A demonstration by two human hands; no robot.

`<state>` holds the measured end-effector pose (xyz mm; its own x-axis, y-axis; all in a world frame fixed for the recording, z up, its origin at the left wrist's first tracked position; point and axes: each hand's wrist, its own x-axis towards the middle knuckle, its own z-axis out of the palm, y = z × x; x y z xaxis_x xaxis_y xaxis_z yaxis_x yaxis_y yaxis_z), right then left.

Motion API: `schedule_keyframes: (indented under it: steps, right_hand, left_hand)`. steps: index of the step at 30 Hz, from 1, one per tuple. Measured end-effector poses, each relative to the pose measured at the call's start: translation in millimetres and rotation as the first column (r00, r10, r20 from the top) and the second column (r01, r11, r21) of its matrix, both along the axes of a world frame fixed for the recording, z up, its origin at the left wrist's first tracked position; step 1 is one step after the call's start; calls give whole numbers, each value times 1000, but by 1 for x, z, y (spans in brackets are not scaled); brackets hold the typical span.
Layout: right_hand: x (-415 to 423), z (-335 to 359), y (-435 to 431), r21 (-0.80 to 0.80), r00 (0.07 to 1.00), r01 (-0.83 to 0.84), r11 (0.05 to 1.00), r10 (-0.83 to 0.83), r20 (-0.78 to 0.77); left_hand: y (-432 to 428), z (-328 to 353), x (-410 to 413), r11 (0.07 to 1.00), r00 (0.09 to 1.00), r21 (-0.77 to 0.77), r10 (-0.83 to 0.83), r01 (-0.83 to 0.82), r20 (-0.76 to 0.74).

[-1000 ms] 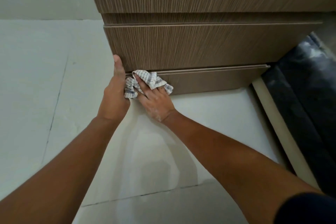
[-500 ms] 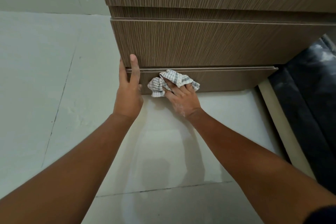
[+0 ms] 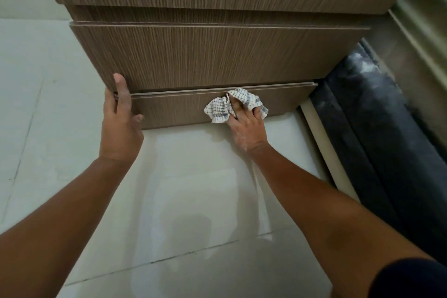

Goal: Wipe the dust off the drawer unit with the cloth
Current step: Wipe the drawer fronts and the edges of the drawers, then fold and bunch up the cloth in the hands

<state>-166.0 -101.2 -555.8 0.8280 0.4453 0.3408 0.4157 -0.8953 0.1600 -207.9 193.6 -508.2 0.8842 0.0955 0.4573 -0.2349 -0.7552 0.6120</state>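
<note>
A brown wood-grain drawer unit (image 3: 205, 55) fills the upper half of the head view, seen from above. My right hand (image 3: 246, 126) presses a crumpled white cloth with a blue check (image 3: 219, 111) against the front of the lowest drawer (image 3: 174, 111), right of its middle. The fingertips are tucked into the cloth. My left hand (image 3: 119, 123) lies flat against the left end of the same drawer, fingers stretched up over the gap below the middle drawer, holding nothing.
Pale glossy floor tiles (image 3: 193, 189) spread below and to the left of the unit. A dark blue padded piece (image 3: 377, 133) with a cream edge strip (image 3: 319, 143) lies along the floor at the right, close to the unit's right corner.
My right hand has slid the cloth to the right along the lowest drawer front, away from my left hand. The left hand has stayed at the drawer's left end.
</note>
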Motion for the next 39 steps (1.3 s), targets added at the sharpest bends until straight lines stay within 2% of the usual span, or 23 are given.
schedule_keyframes:
  steps: [6,10,12,15,18,21,27,28,30,32,33,35,36,39]
  right_hand:
    - [0,7,-40,37,988,157,987,-156,-12]
    - [1,12,-62,191,962,244,951,-263,77]
    - [1,18,-70,265,932,330,906,-358,63]
    - [7,19,-83,356,837,539,764,-532,-127]
    - [10,19,-90,547,781,617,565,-525,-338]
    - [7,24,-82,677,742,628,384,-556,-374]
    - [-20,36,-68,815,760,562,143,-477,-441]
    - [-25,40,-67,813,738,577,77,-475,-479]
    - [-33,42,-66,773,677,633,-38,-457,-577]
    - [-37,46,-60,682,612,726,-86,-369,-699]
    - [-37,49,-55,640,593,762,-104,-285,-753]
    - [-39,58,-42,563,560,816,-131,-64,-826]
    - [-40,63,-36,534,542,837,-121,43,-839]
    - [-38,76,-22,519,507,854,-25,258,-823]
  left_hand:
    - [-3,2,-1,1000,1000,-9,-16,16,8]
    - [-3,0,1,999,998,23,21,-23,53]
    - [-4,-1,1,999,997,44,22,-26,76]
    - [-5,0,-1,999,998,25,41,-43,57]
    - [-6,1,0,999,998,7,50,-51,36]
    - [-8,1,-1,999,997,20,39,-41,69]
    - [-5,4,-6,1000,999,20,-13,13,30]
    - [-6,4,-10,999,1000,-27,-28,28,11]
    - [-9,2,-26,971,995,-233,36,-57,-93]
    - [-12,-8,-43,865,950,-398,250,-305,-185]
    - [-12,-15,-48,768,898,-467,354,-438,-261]
    - [-13,-22,-53,576,789,-540,410,-613,-458]
    - [-17,-19,-52,545,764,-544,354,-637,-539]
    - [-35,2,-44,624,764,-597,0,-504,-645]
